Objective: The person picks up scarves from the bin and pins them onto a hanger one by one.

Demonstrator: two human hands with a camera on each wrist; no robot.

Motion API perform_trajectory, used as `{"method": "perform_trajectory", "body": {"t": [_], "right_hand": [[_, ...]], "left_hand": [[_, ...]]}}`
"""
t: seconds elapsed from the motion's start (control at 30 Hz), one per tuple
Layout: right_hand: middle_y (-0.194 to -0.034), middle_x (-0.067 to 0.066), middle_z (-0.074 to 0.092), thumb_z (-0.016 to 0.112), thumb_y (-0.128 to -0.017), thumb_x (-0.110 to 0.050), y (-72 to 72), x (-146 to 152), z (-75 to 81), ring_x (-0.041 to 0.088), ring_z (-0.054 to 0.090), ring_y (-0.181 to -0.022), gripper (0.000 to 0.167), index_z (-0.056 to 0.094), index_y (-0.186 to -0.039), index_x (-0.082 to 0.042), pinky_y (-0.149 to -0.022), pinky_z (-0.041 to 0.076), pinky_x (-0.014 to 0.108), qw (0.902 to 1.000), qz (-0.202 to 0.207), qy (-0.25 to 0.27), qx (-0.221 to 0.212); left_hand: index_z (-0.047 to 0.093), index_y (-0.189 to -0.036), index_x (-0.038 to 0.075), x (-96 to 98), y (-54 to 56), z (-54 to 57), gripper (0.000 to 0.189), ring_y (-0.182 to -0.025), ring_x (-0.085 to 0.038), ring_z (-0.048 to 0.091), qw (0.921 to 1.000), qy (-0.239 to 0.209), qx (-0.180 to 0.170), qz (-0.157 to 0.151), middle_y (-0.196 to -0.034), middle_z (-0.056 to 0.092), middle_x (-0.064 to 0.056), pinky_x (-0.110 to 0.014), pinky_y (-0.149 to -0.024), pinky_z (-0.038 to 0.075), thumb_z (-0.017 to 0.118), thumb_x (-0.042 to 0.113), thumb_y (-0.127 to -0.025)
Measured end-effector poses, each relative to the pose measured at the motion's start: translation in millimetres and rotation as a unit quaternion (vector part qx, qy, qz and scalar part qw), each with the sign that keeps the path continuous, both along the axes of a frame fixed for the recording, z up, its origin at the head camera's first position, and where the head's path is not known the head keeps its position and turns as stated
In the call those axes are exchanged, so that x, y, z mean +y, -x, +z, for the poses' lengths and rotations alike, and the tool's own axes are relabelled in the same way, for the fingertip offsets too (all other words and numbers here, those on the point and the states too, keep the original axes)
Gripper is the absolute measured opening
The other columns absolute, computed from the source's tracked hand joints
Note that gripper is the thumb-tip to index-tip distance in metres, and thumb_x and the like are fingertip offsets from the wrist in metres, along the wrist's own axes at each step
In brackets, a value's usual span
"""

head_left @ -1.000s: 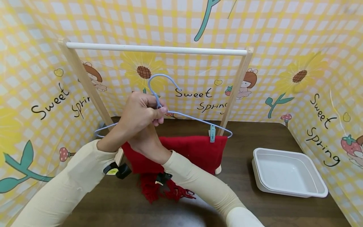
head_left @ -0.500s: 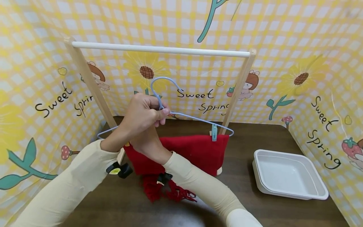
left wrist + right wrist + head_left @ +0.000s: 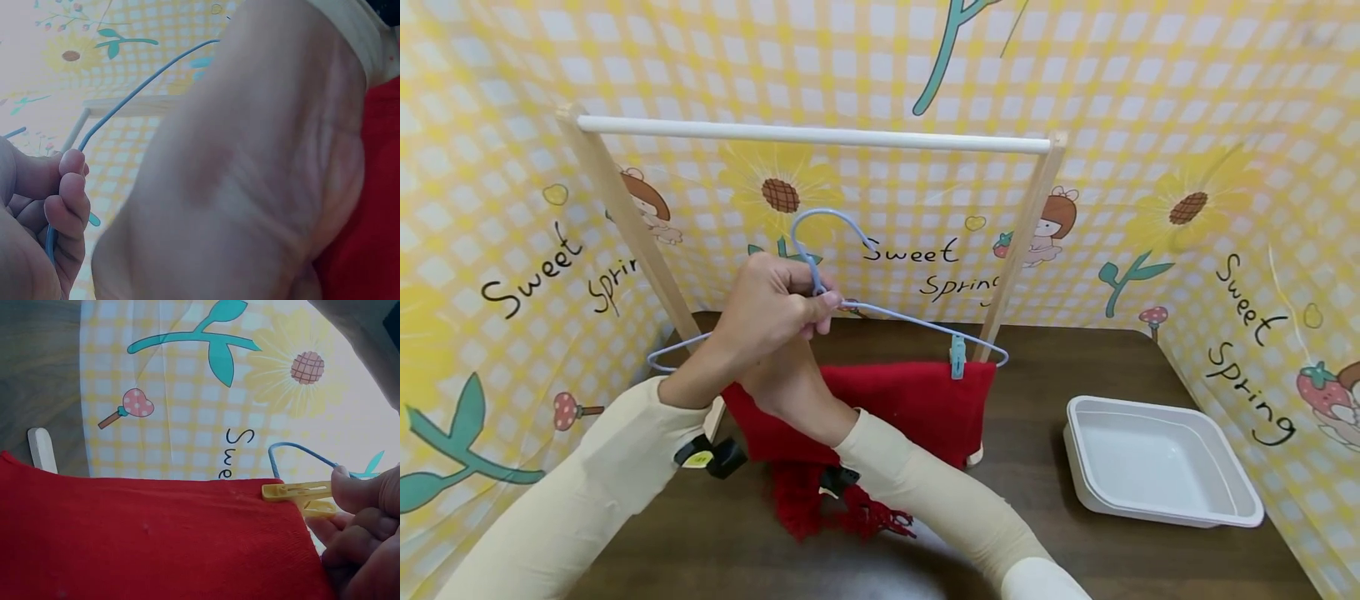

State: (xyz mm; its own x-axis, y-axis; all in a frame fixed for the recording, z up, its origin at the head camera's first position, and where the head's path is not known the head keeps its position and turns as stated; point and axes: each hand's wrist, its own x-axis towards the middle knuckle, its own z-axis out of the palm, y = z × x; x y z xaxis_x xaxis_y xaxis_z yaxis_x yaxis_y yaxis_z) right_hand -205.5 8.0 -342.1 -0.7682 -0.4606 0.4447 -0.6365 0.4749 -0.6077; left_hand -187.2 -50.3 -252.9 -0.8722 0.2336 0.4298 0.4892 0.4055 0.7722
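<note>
A light blue wire hanger (image 3: 910,315) stands hook up in front of the rack. My left hand (image 3: 771,296) grips it at the base of the hook. Beneath the left wrist crosses my right hand (image 3: 786,379), its fingers hidden in the head view. The right wrist view has that hand's thumb and fingers pinching a yellow clothespin (image 3: 300,489) at a corner of a red fringed scarf (image 3: 156,537). Beside the clothespin, the bent end of the hanger shows. A teal clothespin (image 3: 957,357) clips the scarf's right side to the hanger's bottom bar.
Behind the hanger stands a wooden rack with a white crossbar (image 3: 812,133). A white plastic basin (image 3: 1157,458) sits on the right of the dark wooden table (image 3: 1022,500). Yellow checked cloth (image 3: 1187,100) encloses the back and sides.
The head view shifts slightly, and the yellow clothespin, glimpsed half a second ago, is hidden there now. Both hands keep the same hold.
</note>
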Motion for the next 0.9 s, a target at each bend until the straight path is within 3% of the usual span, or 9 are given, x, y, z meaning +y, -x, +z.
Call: {"method": "perform_trajectory", "body": {"t": [0.13, 0.3, 0.47, 0.6, 0.73, 0.9], "right_hand": [[-0.058, -0.006, 0.04, 0.071, -0.093, -0.019, -7.1, 7.1, -0.9, 0.006, 0.041, -0.062, 0.038, 0.045, -0.066, -0.014, -0.057, 0.03, 0.015, 0.9997, -0.014, 0.018, 0.009], [-0.053, -0.004, 0.046, 0.075, -0.092, -0.029, -13.1, 18.8, -3.2, 0.001, 0.042, -0.049, 0.039, 0.052, -0.064, -0.014, -0.042, 0.028, 0.014, 0.9982, 0.0, 0.06, 0.005], [-0.064, -0.002, 0.06, 0.08, -0.088, -0.025, -16.3, 27.7, -8.9, -0.001, 0.049, -0.058, 0.018, 0.069, -0.086, -0.011, -0.049, 0.035, 0.011, 0.995, 0.03, 0.089, 0.033], [-0.071, 0.0, 0.065, 0.081, -0.088, -0.021, -18.3, 32.9, -13.0, -0.001, 0.048, -0.057, 0.017, 0.074, -0.099, -0.01, -0.051, 0.041, 0.011, 0.9894, 0.065, 0.126, 0.031], [-0.075, -0.001, 0.068, 0.078, -0.09, -0.017, -19.7, 37.4, -15.1, -0.003, 0.047, -0.055, 0.015, 0.075, -0.102, -0.009, -0.051, 0.044, 0.012, 0.9829, 0.091, 0.158, 0.027], [-0.071, -0.002, 0.063, 0.076, -0.092, -0.017, -20.3, 40.4, -17.3, -0.005, 0.044, -0.055, 0.01, 0.075, -0.1, -0.012, -0.051, 0.041, 0.011, 0.9814, 0.09, 0.166, 0.035]], "left_hand": [[0.067, -0.058, -0.002, -2.1, 0.5, 0.8, 0.034, -0.052, -0.014, 0.06, 0.9999, -0.005, -0.01, 0.004, -0.055, 0.064, -0.007, -0.022, -0.045, 0.048, 0.068, -0.003, -0.092], [0.068, -0.058, -0.001, -4.9, 0.2, 2.3, 0.034, -0.047, -0.014, 0.057, 0.9999, -0.008, -0.006, 0.013, -0.055, 0.064, -0.007, -0.022, -0.044, 0.048, 0.068, -0.003, -0.092], [0.067, -0.055, 0.001, -6.7, -0.7, 4.3, 0.037, -0.053, -0.015, 0.06, 0.9996, 0.001, -0.013, 0.024, -0.055, 0.064, -0.004, -0.021, -0.053, 0.051, 0.069, 0.0, -0.092], [0.068, -0.059, -0.002, -8.8, -1.5, 6.6, 0.033, -0.049, -0.015, 0.059, 0.9991, -0.001, -0.026, 0.034, -0.054, 0.063, 0.0, -0.021, -0.055, 0.054, 0.069, 0.001, -0.092], [0.07, -0.061, -0.003, -9.9, -0.1, 8.3, 0.031, -0.046, -0.014, 0.058, 0.9987, -0.011, -0.03, 0.041, -0.054, 0.063, 0.003, -0.022, -0.049, 0.053, 0.069, 0.0, -0.092], [0.07, -0.063, -0.005, -11.0, 1.2, 10.7, 0.029, -0.044, -0.013, 0.058, 0.9978, -0.029, -0.034, 0.048, -0.054, 0.063, 0.004, -0.022, -0.046, 0.053, 0.069, -0.001, -0.092]]}}
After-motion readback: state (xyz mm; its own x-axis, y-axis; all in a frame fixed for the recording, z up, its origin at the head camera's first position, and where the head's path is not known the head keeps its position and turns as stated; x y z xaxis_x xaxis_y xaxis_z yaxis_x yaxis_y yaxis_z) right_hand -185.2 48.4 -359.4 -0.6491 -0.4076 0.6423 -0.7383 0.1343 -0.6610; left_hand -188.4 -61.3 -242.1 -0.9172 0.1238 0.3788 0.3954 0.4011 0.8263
